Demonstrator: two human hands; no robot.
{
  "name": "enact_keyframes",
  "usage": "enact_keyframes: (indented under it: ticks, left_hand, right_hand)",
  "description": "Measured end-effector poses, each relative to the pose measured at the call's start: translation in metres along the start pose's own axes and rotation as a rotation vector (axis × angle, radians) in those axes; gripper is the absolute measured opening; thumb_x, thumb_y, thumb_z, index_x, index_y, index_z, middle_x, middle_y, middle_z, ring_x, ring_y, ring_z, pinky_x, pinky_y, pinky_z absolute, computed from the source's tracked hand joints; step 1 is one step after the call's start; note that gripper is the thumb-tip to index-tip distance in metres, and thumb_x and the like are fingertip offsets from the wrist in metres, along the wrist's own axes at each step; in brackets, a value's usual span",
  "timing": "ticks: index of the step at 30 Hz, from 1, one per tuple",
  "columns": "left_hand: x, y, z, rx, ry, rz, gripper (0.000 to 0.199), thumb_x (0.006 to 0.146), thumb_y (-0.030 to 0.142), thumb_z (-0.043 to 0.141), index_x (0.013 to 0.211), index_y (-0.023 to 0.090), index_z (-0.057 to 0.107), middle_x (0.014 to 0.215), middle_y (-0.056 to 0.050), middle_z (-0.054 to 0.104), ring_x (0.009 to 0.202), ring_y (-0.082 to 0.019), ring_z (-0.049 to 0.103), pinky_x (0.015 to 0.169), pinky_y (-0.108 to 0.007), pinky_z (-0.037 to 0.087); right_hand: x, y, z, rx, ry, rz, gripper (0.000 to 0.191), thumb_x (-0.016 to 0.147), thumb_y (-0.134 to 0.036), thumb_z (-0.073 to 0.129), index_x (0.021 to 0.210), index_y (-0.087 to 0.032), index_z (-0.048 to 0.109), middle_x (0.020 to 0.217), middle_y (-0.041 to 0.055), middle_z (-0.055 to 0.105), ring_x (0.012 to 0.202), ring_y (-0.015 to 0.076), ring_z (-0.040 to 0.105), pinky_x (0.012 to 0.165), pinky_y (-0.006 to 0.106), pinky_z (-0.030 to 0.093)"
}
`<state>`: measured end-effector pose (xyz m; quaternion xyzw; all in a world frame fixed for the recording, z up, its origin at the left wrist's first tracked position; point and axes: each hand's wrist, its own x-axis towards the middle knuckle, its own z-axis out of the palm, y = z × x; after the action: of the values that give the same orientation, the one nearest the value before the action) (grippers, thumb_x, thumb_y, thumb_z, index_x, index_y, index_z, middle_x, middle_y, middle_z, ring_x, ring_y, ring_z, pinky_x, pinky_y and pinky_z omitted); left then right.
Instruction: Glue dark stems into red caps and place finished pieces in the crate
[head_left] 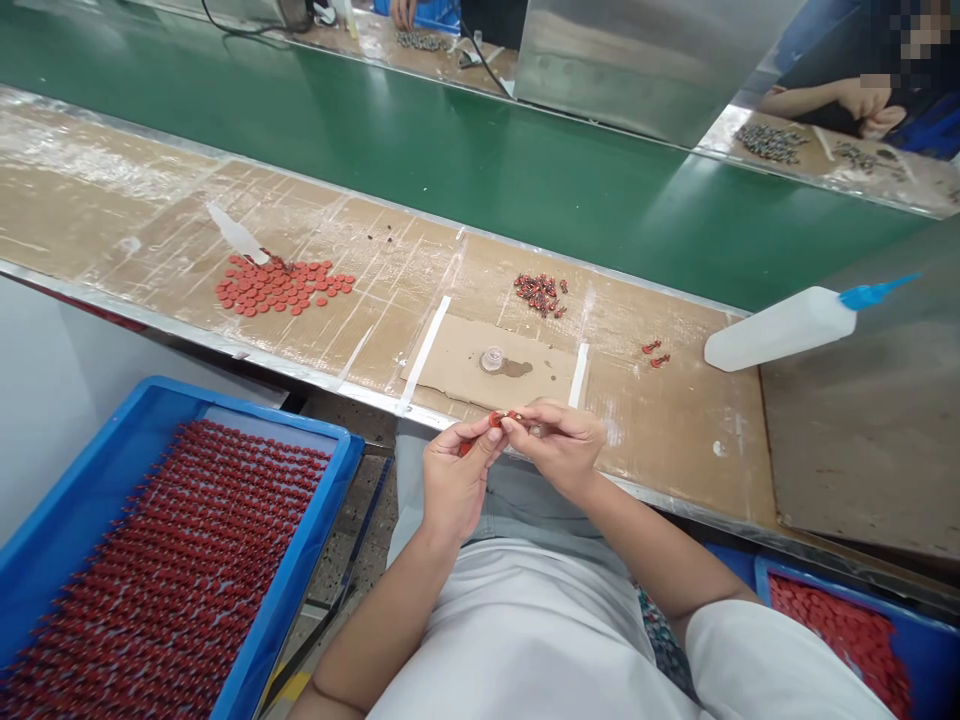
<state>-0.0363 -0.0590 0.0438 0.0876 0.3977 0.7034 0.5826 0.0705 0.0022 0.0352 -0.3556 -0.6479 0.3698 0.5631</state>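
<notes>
Just past the table's front edge, my left hand (pixel 459 478) pinches a small red round piece (pixel 496 419). My right hand (pixel 559 445) meets it there, its fingertips closed on a small red and dark part (pixel 513 416) touching that piece. More red shows under the left fingers. Beyond my hands, a small clear cup (pixel 492 359) stands on a taped cardboard sheet (pixel 450 350), beside a dark wet stain. Behind it lies a pile of small red and dark parts (pixel 540 294). Red discs (pixel 274 287) are heaped to the left, and a few joined pieces (pixel 656 354) lie right.
A white bottle with a blue nozzle (pixel 784 328) lies at the right; a white tool (pixel 238 234) rests by the discs. Blue tray (pixel 341 450) with rows of red pieces, lower left; blue bin (pixel 763 580), lower right. Other people's hands work beyond the green belt (pixel 450 140).
</notes>
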Motion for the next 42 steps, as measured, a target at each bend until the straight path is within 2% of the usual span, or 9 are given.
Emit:
enact_keyframes:
  ticks: [5,13,20,24,31,38,42]
  left_hand:
    - [0.002,-0.005,-0.004,-0.016,-0.013,0.012,0.014,0.068,0.013,0.078,0.081,0.016,0.074,0.090,-0.005,0.075,0.089,-0.016,0.070,0.089,-0.031,0.054]
    - [0.006,-0.006,-0.004,-0.030,0.010,-0.013,0.015,0.064,0.016,0.081,0.078,0.016,0.074,0.088,-0.006,0.075,0.089,-0.017,0.070,0.091,-0.033,0.053]
    - [0.004,-0.007,-0.003,-0.050,-0.007,-0.008,0.014,0.067,0.012,0.078,0.079,0.016,0.074,0.089,-0.005,0.075,0.090,-0.015,0.070,0.089,-0.027,0.053]
    - [0.004,-0.006,-0.003,-0.051,-0.010,-0.041,0.016,0.070,0.015,0.076,0.086,0.016,0.074,0.092,-0.005,0.075,0.092,-0.014,0.069,0.088,-0.023,0.053]
    - [0.006,-0.008,-0.007,-0.094,-0.022,-0.134,0.014,0.073,0.016,0.075,0.087,0.016,0.073,0.094,-0.005,0.075,0.087,-0.011,0.070,0.082,-0.017,0.054]
    - [0.008,-0.008,-0.010,-0.115,-0.049,-0.168,0.012,0.069,0.017,0.078,0.080,0.017,0.073,0.090,-0.005,0.075,0.085,-0.012,0.070,0.080,-0.019,0.056]
    - [0.007,-0.009,-0.013,-0.095,-0.083,-0.186,0.010,0.070,0.016,0.077,0.079,0.017,0.073,0.089,-0.004,0.075,0.083,-0.011,0.070,0.079,-0.017,0.055]
  right_hand:
    - [-0.004,0.001,0.000,0.059,0.010,0.108,0.019,0.065,-0.015,0.078,0.082,-0.022,0.075,0.074,0.0018,0.073,0.060,0.0132,0.066,0.054,0.025,0.057]
    - [-0.011,0.000,0.004,0.209,0.053,0.238,0.022,0.067,-0.015,0.078,0.087,-0.024,0.074,0.084,0.0009,0.075,0.073,0.0167,0.072,0.068,0.029,0.062]
    - [-0.011,-0.001,0.004,0.285,0.079,0.413,0.022,0.065,-0.020,0.081,0.086,-0.020,0.073,0.082,0.0025,0.075,0.072,0.0174,0.072,0.069,0.029,0.063]
    - [-0.009,-0.001,0.004,0.370,0.098,0.487,0.025,0.065,-0.022,0.081,0.088,-0.020,0.071,0.080,0.0027,0.075,0.074,0.0179,0.072,0.074,0.031,0.062]
    - [-0.005,-0.005,0.001,0.373,0.052,0.512,0.020,0.062,-0.022,0.082,0.079,-0.020,0.073,0.078,0.0027,0.075,0.068,0.0169,0.072,0.066,0.028,0.063]
    - [-0.003,-0.007,-0.003,0.306,-0.001,0.622,0.025,0.057,-0.029,0.085,0.076,-0.017,0.073,0.071,0.0038,0.074,0.063,0.0181,0.071,0.060,0.028,0.062]
    - [-0.005,-0.007,-0.006,0.311,-0.012,0.623,0.024,0.056,-0.028,0.085,0.073,-0.018,0.073,0.073,0.0041,0.074,0.063,0.0183,0.071,0.059,0.028,0.062]
